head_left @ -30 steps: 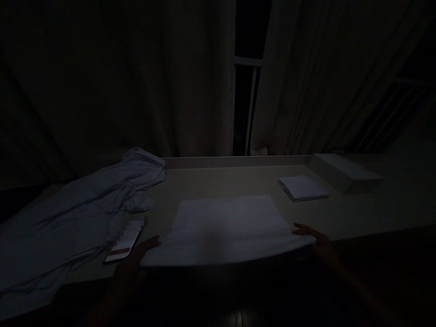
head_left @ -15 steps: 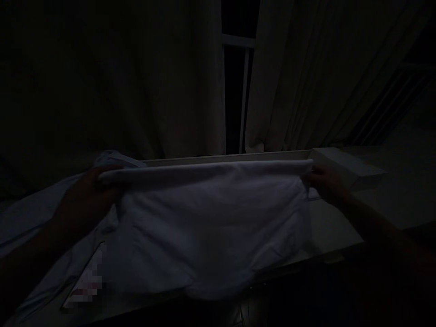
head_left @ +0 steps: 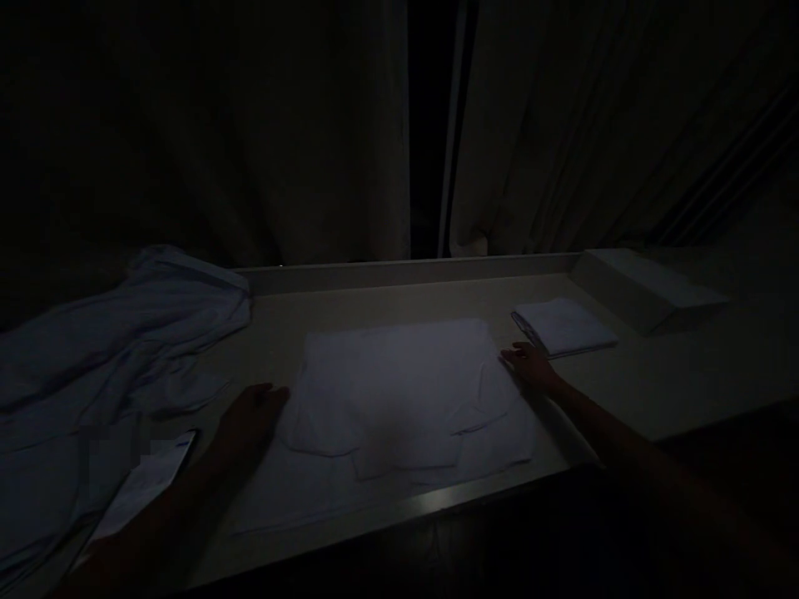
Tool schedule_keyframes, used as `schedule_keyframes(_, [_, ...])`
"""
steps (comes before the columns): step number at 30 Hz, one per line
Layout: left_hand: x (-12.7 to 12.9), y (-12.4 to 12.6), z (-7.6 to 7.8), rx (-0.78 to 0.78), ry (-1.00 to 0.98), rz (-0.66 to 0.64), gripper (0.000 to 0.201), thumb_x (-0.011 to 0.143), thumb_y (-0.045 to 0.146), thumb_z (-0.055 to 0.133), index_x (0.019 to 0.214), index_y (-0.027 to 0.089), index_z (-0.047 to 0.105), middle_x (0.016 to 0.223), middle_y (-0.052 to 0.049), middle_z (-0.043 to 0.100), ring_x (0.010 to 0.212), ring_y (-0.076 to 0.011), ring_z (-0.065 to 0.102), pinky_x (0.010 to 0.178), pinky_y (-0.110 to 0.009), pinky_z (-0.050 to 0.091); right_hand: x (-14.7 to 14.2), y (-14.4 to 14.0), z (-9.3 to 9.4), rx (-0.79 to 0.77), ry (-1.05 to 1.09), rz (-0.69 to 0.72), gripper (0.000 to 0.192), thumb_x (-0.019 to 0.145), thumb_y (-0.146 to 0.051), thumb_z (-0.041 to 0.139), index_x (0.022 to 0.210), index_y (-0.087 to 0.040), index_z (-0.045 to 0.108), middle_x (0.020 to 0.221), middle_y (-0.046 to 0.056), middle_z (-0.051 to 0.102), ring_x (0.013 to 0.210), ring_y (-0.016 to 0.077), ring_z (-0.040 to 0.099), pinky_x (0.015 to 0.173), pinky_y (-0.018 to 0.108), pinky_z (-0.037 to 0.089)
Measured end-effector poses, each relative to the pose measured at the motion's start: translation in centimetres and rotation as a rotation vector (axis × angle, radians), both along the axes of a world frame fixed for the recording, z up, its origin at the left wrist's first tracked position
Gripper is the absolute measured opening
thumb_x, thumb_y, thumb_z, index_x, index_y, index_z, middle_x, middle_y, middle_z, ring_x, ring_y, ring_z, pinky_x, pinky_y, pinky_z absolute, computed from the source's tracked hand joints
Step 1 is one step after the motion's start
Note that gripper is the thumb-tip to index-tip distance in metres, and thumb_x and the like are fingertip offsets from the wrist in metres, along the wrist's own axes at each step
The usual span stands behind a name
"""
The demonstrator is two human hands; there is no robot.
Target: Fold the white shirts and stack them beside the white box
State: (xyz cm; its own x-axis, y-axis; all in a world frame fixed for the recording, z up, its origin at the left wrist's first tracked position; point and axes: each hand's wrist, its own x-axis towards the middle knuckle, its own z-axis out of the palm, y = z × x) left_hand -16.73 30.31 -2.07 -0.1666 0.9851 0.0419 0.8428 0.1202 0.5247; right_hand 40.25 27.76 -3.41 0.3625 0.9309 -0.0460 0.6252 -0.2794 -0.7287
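Hands flat on cloth, both of them. White cloth lies folded over on the counter, mid-scene, its near layer close to the counter's near edge. My left hand rests open at the cloth's left edge, fingers spread, holding nothing. Right hand sits open at the far right corner of the folded part, fingertips touching cloth, no pinch that I can see. Very dim, so finer finger detail is lost.

Judgement on doing this well: fold looks uneven, w/ a lower layer sticking out near and left, and a loose flap at the near right. I'd press outward from the middle w/ both palms and square the edges before any next fold, keeping the near layer from sliding off the edge.

Around it: small folded white stack just beyond the right hand, close enough to get nudged. Long pale box further right, against the back ledge. Crumpled pale blue garment heaped at left, well clear of the cloth. Phone lies near left, just beside my left forearm, so it's a snag risk. Curtains hang behind.
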Motion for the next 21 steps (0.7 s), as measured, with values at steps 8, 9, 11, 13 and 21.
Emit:
schedule_keyframes(8, [-2.1,-10.1,-6.4,0.116,0.211,-0.068,0.069,0.084,0.063,0.044,0.129,0.010,0.050,0.128,-0.018,0.057,0.120,-0.0329,0.054,0.105,-0.046,0.042,0.5,-8.6,-2.4,-0.159,-0.168,-0.023,0.046,0.073,-0.043,0.074,0.107,-0.014,0.067,0.109,0.016,0.070,0.096,0.0273,0.068,0.074,0.030,0.050])
schedule_keyframes(9, [-2.2,-10.6,-6.8,0.118,0.234,-0.063,0.070,0.085,0.062,0.043,0.130,0.009,0.049,0.128,-0.018,0.057,0.120,-0.0333,0.054,0.105,-0.046,0.042,0.4,-9.1,-2.3,-0.168,-0.156,-0.001,0.041,0.071,-0.042,0.076,0.101,-0.015,0.068,0.106,0.015,0.071,0.094,0.0263,0.068,0.071,0.029,0.050])
schedule_keyframes(11, [-2.2,-11.1,-7.1,0.105,0.264,-0.067,0.069,0.086,0.061,0.039,0.129,0.008,0.051,0.126,-0.019,0.059,0.119,-0.0338,0.055,0.104,-0.046,0.042,-0.1,-9.6,-1.8,-0.221,-0.081,0.044,0.033,0.069,-0.040,0.077,0.088,-0.015,0.067,0.091,0.012,0.073,0.082,0.0230,0.068,0.062,0.026,0.047])
schedule_keyframes(13, [-2.0,-11.3,-6.9,0.094,0.268,-0.081,0.066,0.087,0.060,0.037,0.126,0.009,0.053,0.125,-0.019,0.060,0.118,-0.0333,0.056,0.103,-0.045,0.042,-0.7,-9.9,-1.0,-0.296,0.025,0.075,0.028,0.069,-0.039,0.076,0.078,-0.015,0.064,0.077,0.008,0.071,0.070,0.0193,0.066,0.054,0.024,0.042])
schedule_keyframes(21, [-1.1,-11.5,-3.6,-0.142,0.191,-0.086,0.059,0.081,0.060,0.039,0.105,0.012,0.064,0.107,-0.018,0.070,0.098,-0.0323,0.067,0.085,-0.042,0.051,-1.8,-12.2,1.6,-0.226,0.276,0.056,0.021,0.069,-0.032,0.072,0.080,-0.015,0.066,0.073,0.006,0.070,0.066,0.0183,0.065,0.052,0.023,0.044])
